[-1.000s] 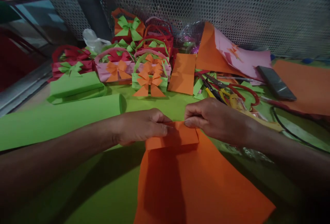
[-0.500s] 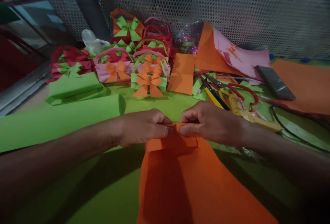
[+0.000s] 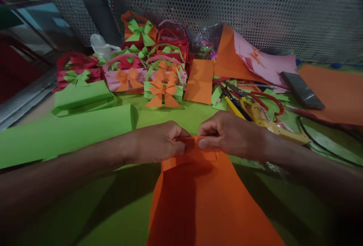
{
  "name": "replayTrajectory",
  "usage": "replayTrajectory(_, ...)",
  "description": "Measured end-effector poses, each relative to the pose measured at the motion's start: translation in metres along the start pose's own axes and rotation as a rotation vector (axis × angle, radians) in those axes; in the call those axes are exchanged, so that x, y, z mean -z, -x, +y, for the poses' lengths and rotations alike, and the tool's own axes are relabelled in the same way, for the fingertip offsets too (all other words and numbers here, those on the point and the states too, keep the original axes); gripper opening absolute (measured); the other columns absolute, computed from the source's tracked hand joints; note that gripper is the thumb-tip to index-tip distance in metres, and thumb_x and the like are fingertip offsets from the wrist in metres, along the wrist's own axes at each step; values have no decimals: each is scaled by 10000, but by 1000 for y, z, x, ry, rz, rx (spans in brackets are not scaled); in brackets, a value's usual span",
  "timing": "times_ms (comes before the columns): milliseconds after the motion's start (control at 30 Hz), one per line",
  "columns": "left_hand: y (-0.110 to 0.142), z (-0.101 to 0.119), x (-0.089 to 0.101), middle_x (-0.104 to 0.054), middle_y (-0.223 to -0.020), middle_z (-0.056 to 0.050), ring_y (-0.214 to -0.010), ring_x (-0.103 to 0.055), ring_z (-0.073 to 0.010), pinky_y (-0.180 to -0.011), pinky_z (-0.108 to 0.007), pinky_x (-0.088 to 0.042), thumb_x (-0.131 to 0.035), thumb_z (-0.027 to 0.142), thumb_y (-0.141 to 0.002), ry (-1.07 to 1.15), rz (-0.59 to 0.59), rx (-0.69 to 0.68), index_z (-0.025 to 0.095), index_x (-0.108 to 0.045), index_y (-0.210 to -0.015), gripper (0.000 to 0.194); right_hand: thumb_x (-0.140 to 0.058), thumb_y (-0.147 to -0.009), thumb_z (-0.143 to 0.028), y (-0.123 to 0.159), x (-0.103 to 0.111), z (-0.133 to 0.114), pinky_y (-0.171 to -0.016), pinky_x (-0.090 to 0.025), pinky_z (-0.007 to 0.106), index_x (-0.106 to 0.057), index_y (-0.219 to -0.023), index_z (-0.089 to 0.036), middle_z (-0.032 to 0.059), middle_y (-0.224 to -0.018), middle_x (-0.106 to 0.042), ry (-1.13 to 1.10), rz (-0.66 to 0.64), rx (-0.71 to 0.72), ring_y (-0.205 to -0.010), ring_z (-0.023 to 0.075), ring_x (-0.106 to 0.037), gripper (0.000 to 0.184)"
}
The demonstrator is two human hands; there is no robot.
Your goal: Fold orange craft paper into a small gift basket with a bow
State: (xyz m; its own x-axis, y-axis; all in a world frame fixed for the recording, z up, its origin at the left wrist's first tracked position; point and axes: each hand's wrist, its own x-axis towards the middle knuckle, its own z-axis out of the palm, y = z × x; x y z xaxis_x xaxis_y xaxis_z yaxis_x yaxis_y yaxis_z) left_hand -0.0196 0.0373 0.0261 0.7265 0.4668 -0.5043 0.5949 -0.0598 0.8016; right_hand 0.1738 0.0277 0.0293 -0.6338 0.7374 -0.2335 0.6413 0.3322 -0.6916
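Note:
An orange paper sheet [image 3: 207,200] lies in front of me on a green surface, its far edge folded over towards me. My left hand [image 3: 159,142] pinches the left part of that folded edge, fingers closed. My right hand [image 3: 231,134] pinches the fold just beside it, thumb and fingers pressed together on the paper. The two hands nearly touch above the fold.
Several small paper baskets with bows [image 3: 163,87] stand at the back. A rolled green sheet [image 3: 68,132] lies at left. Red-handled scissors [image 3: 255,98], a yellow glue gun [image 3: 272,123], a dark phone [image 3: 302,91] and loose orange and pink sheets [image 3: 263,64] lie at right. A perforated metal wall [image 3: 227,8] stands behind.
My right hand has slid left along the fold until it meets the left hand. The near part of the orange sheet has shifted and narrowed.

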Motion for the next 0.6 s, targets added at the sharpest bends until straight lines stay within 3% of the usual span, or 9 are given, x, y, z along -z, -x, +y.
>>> replayTrajectory(367, 1, 2, 3, -326, -641, 36, -575, -294, -90, -516, -207, -249, -414, 294, -801, 53, -28, -16, 144, -471, -702, 189, -522, -724, -236, 1, 3, -4, -395, -169, 204, -429, -518, -161, -74, -481, -277, 34, 17, -29, -461, 47, -260, 239)
replayTrajectory(600, 5, 5, 7, -399, -646, 23, -568, -340, -86, -493, -184, -249, -398, 361, -844, 58, -1, -61, 115, -582, -831, 307, -534, -725, -224, 9, 8, -18, -406, -128, 255, -357, -483, -161, -63, -462, -252, 222, 155, -42, -450, 54, -228, 306)
